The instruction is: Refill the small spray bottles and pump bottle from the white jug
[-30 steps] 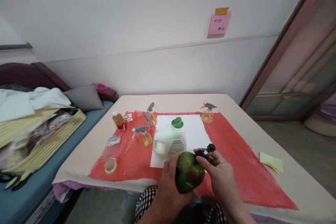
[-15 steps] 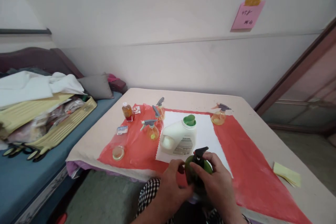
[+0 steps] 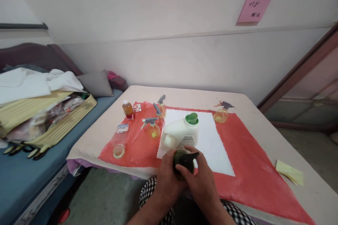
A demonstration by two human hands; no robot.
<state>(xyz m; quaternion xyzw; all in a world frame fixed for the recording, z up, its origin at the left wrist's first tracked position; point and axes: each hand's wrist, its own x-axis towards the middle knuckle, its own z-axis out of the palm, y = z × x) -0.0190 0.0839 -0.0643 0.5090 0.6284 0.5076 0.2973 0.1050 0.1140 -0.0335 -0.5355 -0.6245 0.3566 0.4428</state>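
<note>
Between both hands, over the table's front edge, is a dark green pump bottle [image 3: 178,155] with a black pump head [image 3: 188,159]. My left hand [image 3: 167,176] is wrapped round the bottle's left side. The fingers of my right hand [image 3: 202,175] are closed on the pump head and collar from the right. The bottle's lower part is hidden by my hands. Just beyond stands a white plastic jug [image 3: 183,130] with a green open mouth [image 3: 192,119], on a white sheet of paper [image 3: 211,144].
Left of the jug stand a spray bottle [image 3: 154,131] with two others behind it, an amber bottle [image 3: 128,111] and a round jar [image 3: 118,151]. Another spray bottle [image 3: 221,115] stands right. Red plastic sheeting [image 3: 248,168] covers the table; folded yellow paper [image 3: 289,173] lies at right.
Both hands and the pump bottle have moved left. The bottle is now tilted, with its pump spout pointing right, and the hands wrap it more closely. The view has shifted slightly.
</note>
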